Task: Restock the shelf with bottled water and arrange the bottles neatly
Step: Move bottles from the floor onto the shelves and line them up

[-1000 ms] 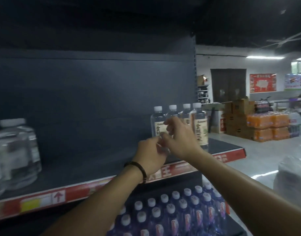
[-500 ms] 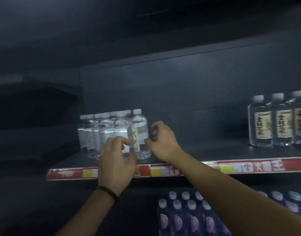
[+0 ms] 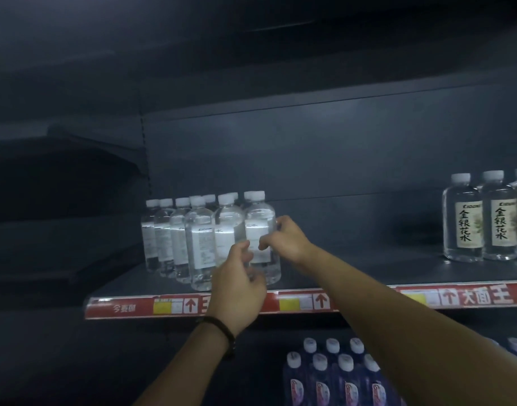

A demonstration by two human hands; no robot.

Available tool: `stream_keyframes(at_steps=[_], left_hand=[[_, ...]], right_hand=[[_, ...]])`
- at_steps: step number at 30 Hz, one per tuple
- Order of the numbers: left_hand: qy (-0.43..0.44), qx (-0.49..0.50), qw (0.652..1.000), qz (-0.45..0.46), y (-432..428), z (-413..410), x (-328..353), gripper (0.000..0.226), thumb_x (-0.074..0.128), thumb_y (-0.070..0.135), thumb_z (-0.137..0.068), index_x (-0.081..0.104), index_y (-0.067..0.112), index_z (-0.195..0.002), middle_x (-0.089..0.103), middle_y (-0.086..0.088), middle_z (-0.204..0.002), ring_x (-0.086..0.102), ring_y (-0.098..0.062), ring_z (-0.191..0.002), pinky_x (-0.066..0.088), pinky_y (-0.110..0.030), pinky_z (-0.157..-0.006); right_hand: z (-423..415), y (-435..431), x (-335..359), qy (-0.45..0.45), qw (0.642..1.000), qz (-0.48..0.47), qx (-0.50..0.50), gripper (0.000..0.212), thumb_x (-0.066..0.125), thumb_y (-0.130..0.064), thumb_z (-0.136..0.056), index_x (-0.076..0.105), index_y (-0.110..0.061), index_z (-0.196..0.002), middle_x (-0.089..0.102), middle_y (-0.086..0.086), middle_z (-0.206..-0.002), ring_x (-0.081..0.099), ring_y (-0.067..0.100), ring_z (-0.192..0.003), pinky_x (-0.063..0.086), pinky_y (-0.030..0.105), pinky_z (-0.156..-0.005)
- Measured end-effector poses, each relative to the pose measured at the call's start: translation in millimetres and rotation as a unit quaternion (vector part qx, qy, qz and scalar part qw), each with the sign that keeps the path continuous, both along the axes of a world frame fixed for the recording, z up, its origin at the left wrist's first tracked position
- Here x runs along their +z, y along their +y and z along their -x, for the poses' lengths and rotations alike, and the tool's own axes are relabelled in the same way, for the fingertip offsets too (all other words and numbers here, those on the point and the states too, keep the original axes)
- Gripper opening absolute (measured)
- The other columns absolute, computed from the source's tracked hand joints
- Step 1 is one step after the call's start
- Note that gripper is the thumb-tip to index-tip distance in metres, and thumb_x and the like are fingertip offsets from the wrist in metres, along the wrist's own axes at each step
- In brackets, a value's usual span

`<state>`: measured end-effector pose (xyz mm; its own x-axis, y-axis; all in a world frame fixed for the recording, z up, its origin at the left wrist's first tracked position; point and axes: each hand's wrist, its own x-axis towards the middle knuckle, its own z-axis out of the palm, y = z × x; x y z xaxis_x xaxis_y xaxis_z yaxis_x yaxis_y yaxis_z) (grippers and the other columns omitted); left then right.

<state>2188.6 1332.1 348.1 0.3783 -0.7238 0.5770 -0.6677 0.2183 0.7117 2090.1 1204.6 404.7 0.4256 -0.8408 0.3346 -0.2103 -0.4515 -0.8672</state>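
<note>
A cluster of several clear water bottles (image 3: 193, 232) with white caps stands at the left end of a dark shelf (image 3: 383, 259). My right hand (image 3: 283, 241) grips the front right bottle (image 3: 260, 218) of the cluster, fingers on its right side and thumb across its white label. My left hand (image 3: 236, 285), with a dark band at the wrist, curls round the lower part of the same bottle from the front. The bottle stands upright on the shelf near the front edge.
Three clear bottles with beige labels (image 3: 482, 221) stand at the shelf's right end, with bare shelf between the two groups. A red price rail (image 3: 128, 309) runs along the front edge. Blue-tinted bottles (image 3: 339, 373) fill the shelf below.
My view swung from the right-hand bottle group to the left cluster. Both hands moved there; the right hand closed onto the front right bottle and the left hand shifted right toward it.
</note>
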Motion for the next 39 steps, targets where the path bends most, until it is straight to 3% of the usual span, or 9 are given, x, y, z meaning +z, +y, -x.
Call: stream_keyframes(at_steps=[5, 8, 11, 15, 18, 22, 26, 34, 39], left_hand=[[0.010, -0.008, 1.000, -0.004, -18, 6, 0, 0.070, 0.068, 0.022, -0.099, 0.032, 0.031, -0.158, 0.051, 0.004, -0.152, 0.057, 0.011, -0.090, 0.048, -0.008, -0.072], [0.031, -0.045, 0.998, -0.023, -28, 14, -1, 0.070, 0.074, 0.026, -0.096, 0.035, 0.030, -0.153, 0.054, 0.016, -0.136, 0.057, 0.013, -0.079, 0.045, -0.003, -0.057], [0.055, -0.072, 0.996, -0.015, -39, 19, 1, 0.051, 0.079, 0.025, -0.090, 0.046, 0.039, -0.126, 0.064, 0.020, -0.114, 0.064, 0.005, -0.097, 0.048, -0.010, -0.065], [0.056, -0.083, 0.995, -0.024, -62, 25, 6, 0.054, 0.086, 0.029, -0.082, 0.057, 0.030, -0.128, 0.070, 0.017, -0.111, 0.068, -0.003, -0.103, 0.057, -0.025, -0.084], [0.064, -0.089, 0.993, -0.032, -80, 30, 8, 0.050, 0.086, 0.029, -0.082, 0.059, 0.028, -0.124, 0.072, 0.015, -0.114, 0.070, -0.007, -0.105, 0.060, -0.035, -0.092], [0.102, -0.133, 0.984, -0.065, -99, 38, 12, 0.057, 0.080, 0.015, -0.089, 0.040, 0.023, -0.130, 0.070, 0.005, -0.119, 0.070, -0.007, -0.102, 0.060, -0.024, -0.078], [0.113, -0.196, 0.968, -0.105, -117, 55, 15, 0.057, 0.076, 0.011, -0.091, 0.041, 0.024, -0.134, 0.070, 0.002, -0.127, 0.070, -0.016, -0.114, 0.058, -0.045, -0.102], [0.072, -0.267, 0.956, -0.095, -159, 134, 15, 0.049, 0.076, 0.017, -0.095, 0.056, 0.024, -0.139, 0.074, 0.002, -0.123, 0.073, -0.017, -0.111, 0.062, -0.046, -0.095], [0.056, -0.305, 0.947, -0.088, -179, 202, 15, 0.049, 0.074, 0.015, -0.096, 0.055, 0.024, -0.141, 0.070, 0.004, -0.128, 0.071, -0.014, -0.112, 0.063, -0.029, -0.083]], right_hand=[[13, -5, -3, 0.017, 1.000, -0.006, 0.023, 0.054, 0.069, -0.010, -0.090, 0.036, -0.010, -0.133, 0.054, 0.001, -0.116, 0.057, 0.014, -0.107, 0.047, 0.028, -0.079], [26, -10, -4, 0.049, 0.998, 0.048, 0.005, 0.049, 0.071, -0.016, -0.083, 0.050, -0.014, -0.127, 0.064, 0.002, -0.115, 0.065, 0.019, -0.106, 0.057, 0.040, -0.090], [40, -18, 1, 0.014, 0.998, 0.057, -0.014, 0.033, 0.070, -0.020, -0.083, 0.057, -0.017, -0.113, 0.067, 0.002, -0.110, 0.066, 0.021, -0.104, 0.057, 0.047, -0.094], [62, -25, 23, -0.057, 0.996, 0.067, -0.035, 0.040, 0.072, -0.032, -0.080, 0.056, -0.023, -0.116, 0.069, 0.000, -0.107, 0.071, 0.023, -0.101, 0.059, 0.054, -0.096], [80, -24, 40, 0.036, 0.985, 0.163, -0.039, 0.054, 0.075, -0.021, -0.087, 0.052, -0.023, -0.135, 0.069, -0.009, -0.104, 0.070, 0.015, -0.099, 0.057, 0.035, -0.091], [107, -28, 36, 0.151, 0.944, 0.288, -0.060, 0.060, 0.081, -0.018, -0.082, 0.049, -0.018, -0.133, 0.064, 0.003, -0.121, 0.066, 0.022, -0.100, 0.056, 0.039, -0.091], [142, -31, 8, 0.123, 0.932, 0.334, -0.076, 0.067, 0.082, -0.025, -0.087, 0.041, -0.028, -0.139, 0.054, 0.001, -0.134, 0.065, 0.018, -0.105, 0.059, 0.040, -0.090], [237, -35, -55, 0.265, 0.854, 0.406, -0.190, 0.075, 0.077, -0.024, -0.090, 0.036, -0.036, -0.153, 0.021, -0.002, -0.161, 0.061, 0.018, -0.119, 0.064, 0.039, -0.070], [294, -39, -70, 0.233, 0.872, 0.361, -0.234, 0.076, 0.078, -0.013, -0.091, 0.041, -0.034, -0.154, 0.024, -0.005, -0.160, 0.055, 0.014, -0.129, 0.062, 0.036, -0.091]])
